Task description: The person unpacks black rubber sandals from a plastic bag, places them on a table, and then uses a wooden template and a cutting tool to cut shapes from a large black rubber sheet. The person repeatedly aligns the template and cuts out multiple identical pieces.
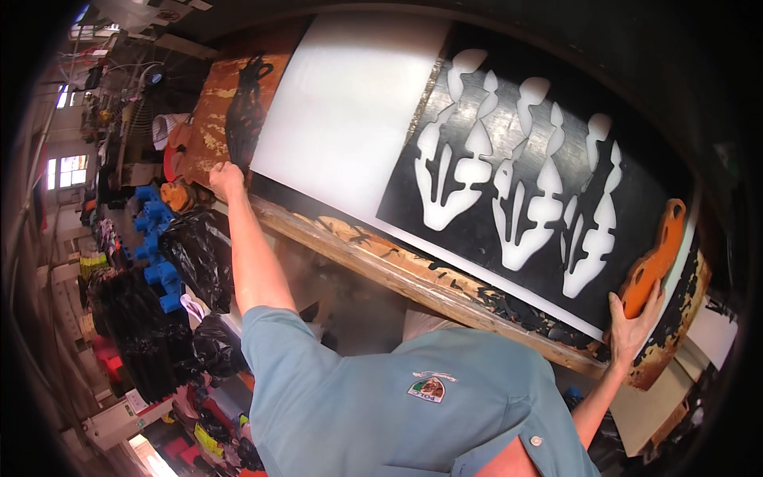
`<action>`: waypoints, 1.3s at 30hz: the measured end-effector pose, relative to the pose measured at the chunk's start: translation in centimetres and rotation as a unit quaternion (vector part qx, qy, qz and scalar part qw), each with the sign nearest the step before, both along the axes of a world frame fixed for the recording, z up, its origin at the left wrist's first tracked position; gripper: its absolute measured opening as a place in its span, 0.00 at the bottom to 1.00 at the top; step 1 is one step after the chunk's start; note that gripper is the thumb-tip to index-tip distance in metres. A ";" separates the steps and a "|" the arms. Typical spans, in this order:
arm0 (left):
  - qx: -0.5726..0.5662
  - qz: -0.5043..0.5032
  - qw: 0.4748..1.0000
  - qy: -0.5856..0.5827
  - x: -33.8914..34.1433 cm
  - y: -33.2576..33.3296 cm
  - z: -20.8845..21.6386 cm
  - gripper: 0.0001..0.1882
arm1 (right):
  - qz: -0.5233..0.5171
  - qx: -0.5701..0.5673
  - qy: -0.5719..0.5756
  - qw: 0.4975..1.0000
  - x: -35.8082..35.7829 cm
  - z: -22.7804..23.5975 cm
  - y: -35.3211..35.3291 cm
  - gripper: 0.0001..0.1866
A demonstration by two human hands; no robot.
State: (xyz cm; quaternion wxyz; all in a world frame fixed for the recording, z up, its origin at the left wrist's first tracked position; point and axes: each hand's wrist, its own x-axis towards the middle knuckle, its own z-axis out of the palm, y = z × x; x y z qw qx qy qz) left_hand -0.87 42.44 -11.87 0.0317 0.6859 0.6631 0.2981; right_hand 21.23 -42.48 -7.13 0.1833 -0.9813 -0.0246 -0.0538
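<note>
Over the bench's left end, my left hand [229, 180] is closed with its fingers curled; whatever it may hold is hidden. Just beyond it lies a pile of black cut pieces [245, 115]. At the far right, my right hand [632, 322] grips the lower end of an orange cutting die [653, 261], which is long and wavy-edged, with small holes. That die rests at the right end of a black sheet [509, 87]. Several branching shapes are cut out of the sheet, and the white board [350, 103] shows through them.
A worn wooden bench edge [381, 262] runs along the near side, with black scraps [509, 306] beside the board. Black plastic bags [199, 254] and blue parts [159, 246] sit at the left. Pale flat panels [656, 397] lean at the lower right.
</note>
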 end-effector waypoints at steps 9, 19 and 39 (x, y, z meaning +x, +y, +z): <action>-0.107 -0.504 0.846 -0.141 12.4 -23.6 4.4 0.19 | -0.001 0.046 -0.052 0.998 -0.3 0.6 1.1 0.49; 0.049 -0.681 0.728 0.068 17.0 -37.2 2.2 0.29 | 0.043 0.101 -0.053 0.993 1.5 3.0 3.0 0.50; -0.095 -0.729 0.661 -0.153 13.5 -43.3 4.3 0.12 | 0.064 0.367 -0.036 0.927 2.9 0.0 0.7 0.42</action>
